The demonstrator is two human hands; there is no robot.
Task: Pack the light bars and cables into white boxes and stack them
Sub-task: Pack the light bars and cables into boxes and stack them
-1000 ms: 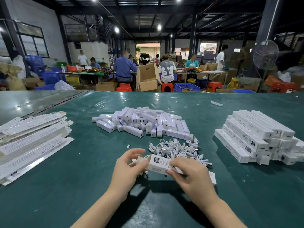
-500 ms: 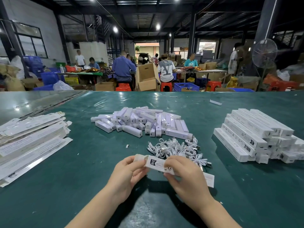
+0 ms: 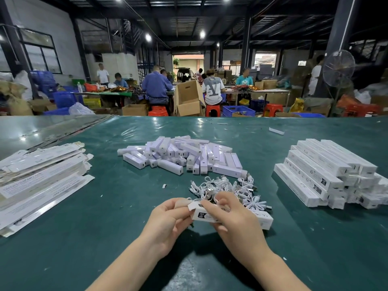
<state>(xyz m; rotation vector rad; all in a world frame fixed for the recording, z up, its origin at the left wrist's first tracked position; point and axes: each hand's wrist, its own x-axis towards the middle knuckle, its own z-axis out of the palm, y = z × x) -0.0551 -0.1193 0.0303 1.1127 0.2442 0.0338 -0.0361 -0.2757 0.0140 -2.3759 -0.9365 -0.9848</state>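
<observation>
Left hand (image 3: 168, 219) grips left end of white box (image 3: 263, 221), fingers curled round it. Right hand (image 3: 235, 221) wraps over box middle, fingertips at end flap. Box lies crosswise, low over green table (image 3: 84, 238), near front. Flap looks raised; contents hidden by fingers, cannot tell what is inside. Just behind: tangle of white cables (image 3: 228, 186), partly covered by right hand. Farther back: loose pile of light bars (image 3: 180, 156). Right: stack of closed boxes (image 3: 323, 171), cut off at frame edge. Left: flattened box blanks (image 3: 42, 181), also cut off.
</observation>
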